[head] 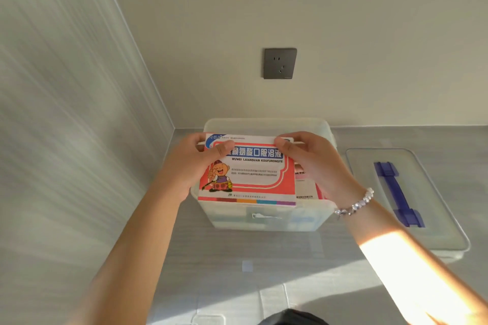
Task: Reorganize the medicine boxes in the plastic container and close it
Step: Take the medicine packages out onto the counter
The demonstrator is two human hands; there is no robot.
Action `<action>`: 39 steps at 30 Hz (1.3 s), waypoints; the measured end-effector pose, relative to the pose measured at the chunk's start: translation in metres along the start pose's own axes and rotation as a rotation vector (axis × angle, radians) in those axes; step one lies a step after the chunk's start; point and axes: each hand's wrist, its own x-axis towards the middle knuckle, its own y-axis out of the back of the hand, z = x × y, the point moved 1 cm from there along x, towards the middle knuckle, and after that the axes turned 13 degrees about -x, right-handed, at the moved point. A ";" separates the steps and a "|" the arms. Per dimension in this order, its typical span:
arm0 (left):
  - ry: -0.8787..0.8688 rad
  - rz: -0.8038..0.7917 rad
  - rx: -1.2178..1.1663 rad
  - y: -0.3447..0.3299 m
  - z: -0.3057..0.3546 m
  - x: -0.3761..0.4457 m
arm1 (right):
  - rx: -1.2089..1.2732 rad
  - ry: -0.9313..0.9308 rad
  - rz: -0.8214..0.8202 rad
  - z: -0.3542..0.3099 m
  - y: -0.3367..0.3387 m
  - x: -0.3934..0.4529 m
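Observation:
A large red and white medicine box [253, 177] with a cartoon figure lies flat over the open top of the translucent plastic container [266, 219]. My left hand [195, 163] grips the box's far left corner and my right hand [314, 161] grips its far right corner, thumbs on top. To the right of the big box, other medicine boxes [307, 187] show inside the container, mostly hidden. The container's clear lid [433, 221] with a blue handle [396, 192] lies flat on the counter to the right.
The container sits on a grey counter [237, 272] against a white wall with a grey power socket [280, 63]. A pale panel wall [66, 126] closes the left side. A bracelet is on my right wrist. Sunlight falls on my right forearm.

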 end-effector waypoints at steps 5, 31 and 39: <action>0.081 0.105 -0.192 -0.003 -0.030 -0.047 | 0.004 -0.075 -0.054 0.020 -0.008 -0.045; 0.169 0.278 0.219 0.046 -0.242 -0.044 | -0.243 -0.596 0.060 0.182 -0.169 -0.082; 0.157 0.255 0.350 0.059 -0.254 -0.025 | -0.247 -0.554 0.136 0.175 -0.168 -0.088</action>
